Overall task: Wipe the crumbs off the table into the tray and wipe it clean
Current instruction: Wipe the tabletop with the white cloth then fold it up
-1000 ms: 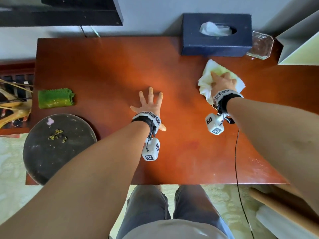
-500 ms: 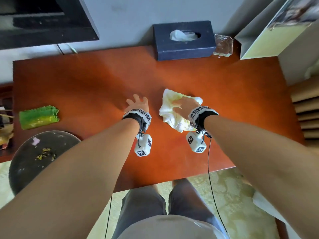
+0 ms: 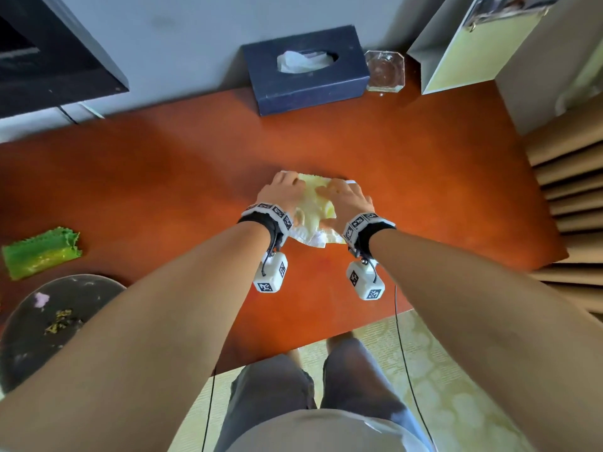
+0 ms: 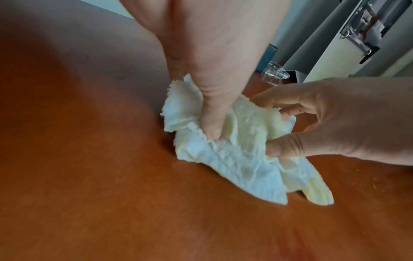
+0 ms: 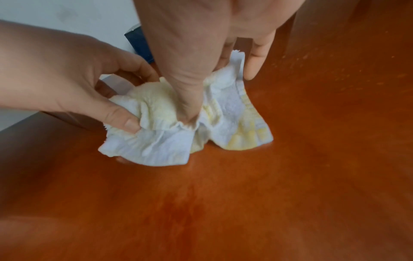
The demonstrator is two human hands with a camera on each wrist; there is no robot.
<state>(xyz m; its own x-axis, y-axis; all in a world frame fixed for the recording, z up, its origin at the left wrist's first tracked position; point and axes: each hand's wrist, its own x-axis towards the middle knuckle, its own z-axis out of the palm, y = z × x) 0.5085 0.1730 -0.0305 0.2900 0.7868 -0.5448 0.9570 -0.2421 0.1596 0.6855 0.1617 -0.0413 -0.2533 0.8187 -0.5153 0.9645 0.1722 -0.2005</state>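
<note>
A crumpled white and pale-yellow cloth lies bunched on the middle of the red-brown table. My left hand grips its left side and my right hand grips its right side. In the left wrist view the left thumb digs into the cloth while the right hand pinches a fold. In the right wrist view the left hand pinches the cloth beside my right thumb. A dark round tray at the table's near left corner holds crumbs.
A folded green cloth lies on the table just beyond the tray. A dark blue tissue box and a clear glass dish stand at the back edge by the wall. A pale bag stands at the back right.
My right hand dragged the cloth from near the tissue box to the middle of the table. My left hand left its flat rest on the table and took hold of the cloth.
</note>
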